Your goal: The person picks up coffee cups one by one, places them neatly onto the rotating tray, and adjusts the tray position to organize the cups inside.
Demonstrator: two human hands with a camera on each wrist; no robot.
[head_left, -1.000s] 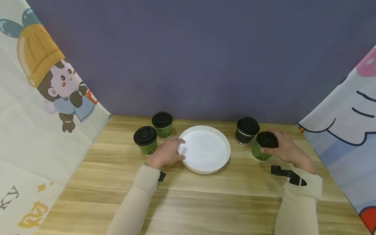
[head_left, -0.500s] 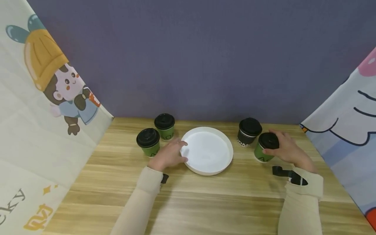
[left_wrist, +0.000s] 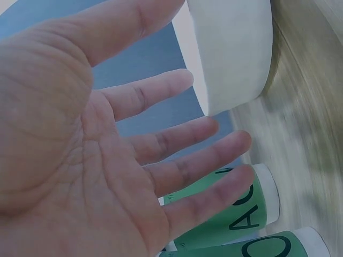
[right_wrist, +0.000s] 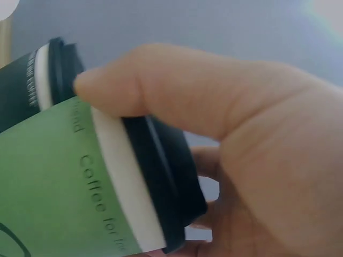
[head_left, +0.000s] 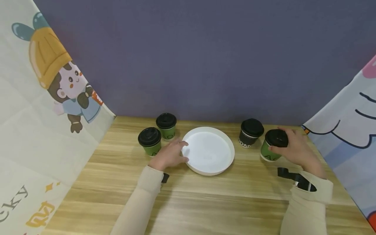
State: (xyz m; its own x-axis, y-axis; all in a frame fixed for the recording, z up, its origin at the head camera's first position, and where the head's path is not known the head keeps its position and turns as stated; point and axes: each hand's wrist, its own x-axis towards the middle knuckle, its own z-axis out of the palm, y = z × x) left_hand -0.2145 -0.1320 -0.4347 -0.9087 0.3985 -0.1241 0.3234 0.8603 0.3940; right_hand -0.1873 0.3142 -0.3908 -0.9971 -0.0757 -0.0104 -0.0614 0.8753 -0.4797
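Observation:
My right hand [head_left: 301,151] grips a green paper coffee cup [head_left: 268,153] around its black lid [right_wrist: 161,171], thumb on the near side. Some of its fingers are hidden behind the lid. Just left of it stands a dark paper cup [head_left: 246,139] with a black lid. Over the left rim of a round white tray [head_left: 209,173] my left hand [head_left: 168,155] is spread, its fingers [left_wrist: 155,93] extended and holding nothing. Whether it touches the tray is unclear. Beside that hand stand two more green lidded cups, one nearer [head_left: 151,150] and one farther back [head_left: 168,133].
All stands on a wood-grain table [head_left: 211,202]. A grey-blue panel [head_left: 188,58] rises along the back edge. Printed cloths bound the left side [head_left: 35,140] and the right side [head_left: 346,130].
My right hand has moved a little to the right with the green cup, widening the gap to the dark cup. The left hand stays by the tray. The head view has shifted slightly.

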